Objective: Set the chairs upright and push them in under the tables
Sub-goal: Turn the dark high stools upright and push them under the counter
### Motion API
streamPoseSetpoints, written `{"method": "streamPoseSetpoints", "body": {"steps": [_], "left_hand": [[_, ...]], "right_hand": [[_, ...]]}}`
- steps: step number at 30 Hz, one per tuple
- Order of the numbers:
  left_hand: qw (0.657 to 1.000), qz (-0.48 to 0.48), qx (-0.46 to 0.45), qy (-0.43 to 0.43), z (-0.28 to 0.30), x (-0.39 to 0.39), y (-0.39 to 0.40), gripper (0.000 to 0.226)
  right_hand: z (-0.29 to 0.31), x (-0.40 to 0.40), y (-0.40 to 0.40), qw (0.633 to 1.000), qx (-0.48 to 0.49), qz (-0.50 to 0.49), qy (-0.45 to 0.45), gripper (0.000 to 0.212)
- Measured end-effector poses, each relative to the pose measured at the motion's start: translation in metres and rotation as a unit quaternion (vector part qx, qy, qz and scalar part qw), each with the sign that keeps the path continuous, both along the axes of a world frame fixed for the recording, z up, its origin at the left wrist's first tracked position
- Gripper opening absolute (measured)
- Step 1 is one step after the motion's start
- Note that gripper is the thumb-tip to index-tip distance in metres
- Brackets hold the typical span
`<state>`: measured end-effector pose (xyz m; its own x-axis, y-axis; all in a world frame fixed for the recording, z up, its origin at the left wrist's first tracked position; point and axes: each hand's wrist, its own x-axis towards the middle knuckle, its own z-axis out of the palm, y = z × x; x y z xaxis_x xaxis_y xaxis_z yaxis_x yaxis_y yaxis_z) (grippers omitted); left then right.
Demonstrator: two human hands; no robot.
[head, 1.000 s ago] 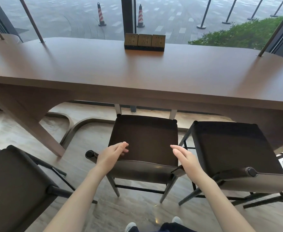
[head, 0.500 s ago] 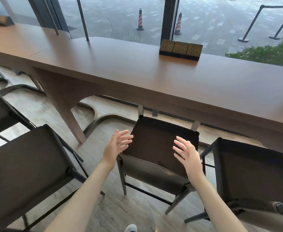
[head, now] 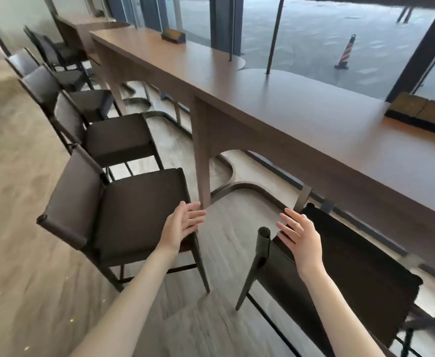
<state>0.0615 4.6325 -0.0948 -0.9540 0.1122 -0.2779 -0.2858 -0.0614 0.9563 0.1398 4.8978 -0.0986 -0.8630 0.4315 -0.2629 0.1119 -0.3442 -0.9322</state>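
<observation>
- While the view swings left since a second ago, both grips hang released off the pushed-in dark brown leather chair (head: pixel 340 269): left hand (head: pixel 182 225), right hand (head: pixel 301 235).
- Next dark padded chair (head: pixel 123 215) stands upright, clear of the long brown wooden desk (head: pixel 275 112); likely next push.

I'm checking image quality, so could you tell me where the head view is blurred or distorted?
Head view: motion blur smears the power sockets and the right-hand chair at the right edge; wide-angle bending curves the long table; both hands stay fairly sharp.
</observation>
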Motion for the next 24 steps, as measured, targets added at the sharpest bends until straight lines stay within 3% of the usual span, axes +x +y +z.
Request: {"method": "streamPoseSetpoints", "body": {"steps": [5,10,24], "left_hand": [[0.990,0.135,0.028,0.009,0.005,0.024,-0.063,0.050],[0.963,0.255,0.089,0.011,0.004,0.069,-0.079,0.055],[0.911,0.404,0.084,0.020,0.000,0.209,-0.077,0.052]], "right_hand": [[0.003,-0.028,-0.053,0.994,-0.013,0.107,0.018,0.038],[0.007,-0.031,-0.074,0.984,-0.002,0.179,0.011,0.041],[0.011,0.020,-0.101,0.956,-0.024,0.288,-0.040,0.040]]}}
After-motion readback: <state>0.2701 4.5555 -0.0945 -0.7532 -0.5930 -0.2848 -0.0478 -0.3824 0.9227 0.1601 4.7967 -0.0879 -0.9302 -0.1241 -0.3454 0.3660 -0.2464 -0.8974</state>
